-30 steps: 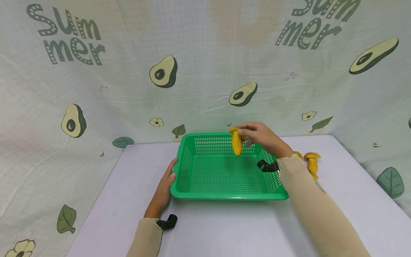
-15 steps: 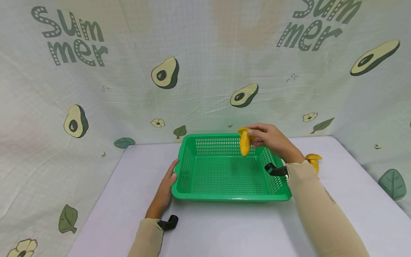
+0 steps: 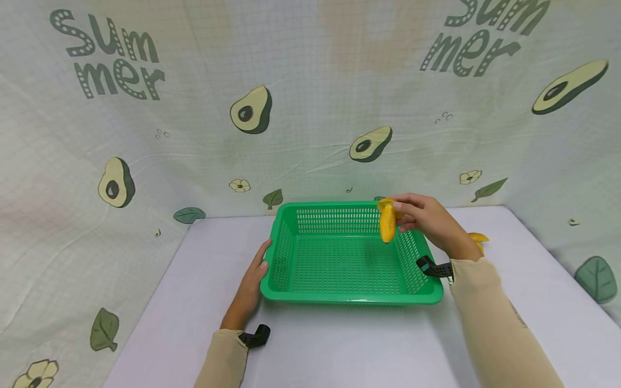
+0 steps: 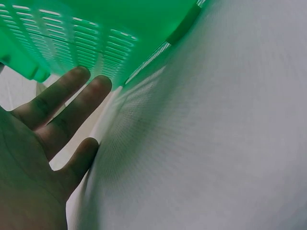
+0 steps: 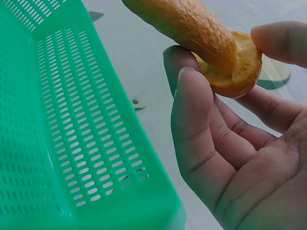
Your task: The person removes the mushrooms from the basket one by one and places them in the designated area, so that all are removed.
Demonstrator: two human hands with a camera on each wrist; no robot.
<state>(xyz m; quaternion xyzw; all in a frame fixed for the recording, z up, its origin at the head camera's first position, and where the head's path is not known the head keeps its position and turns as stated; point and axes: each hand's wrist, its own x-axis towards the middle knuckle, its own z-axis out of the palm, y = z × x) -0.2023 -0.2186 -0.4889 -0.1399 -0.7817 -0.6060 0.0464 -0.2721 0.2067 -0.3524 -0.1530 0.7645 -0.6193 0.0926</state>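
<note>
A yellow mushroom (image 3: 388,222) hangs stem-down over the right back part of the green basket (image 3: 349,297). My right hand (image 3: 429,221) pinches it by the cap between thumb and fingers. The right wrist view shows the mushroom's cap and thick stem (image 5: 192,26) beyond the basket's perforated wall (image 5: 91,120). My left hand (image 3: 249,283) rests against the basket's left side. In the left wrist view its fingers (image 4: 74,108) stretch out straight beside the slotted wall (image 4: 96,43).
More yellow mushroom (image 3: 479,238) shows on the white table (image 3: 339,345) to the right, partly hidden by my right forearm. A printed cloth (image 3: 310,108) hangs close behind the basket and along both sides.
My right hand has moved right with the mushroom, from above the basket's middle toward its right side, and dipped slightly. The forearm now covers more of the mushrooms on the table. My left hand stays put.
</note>
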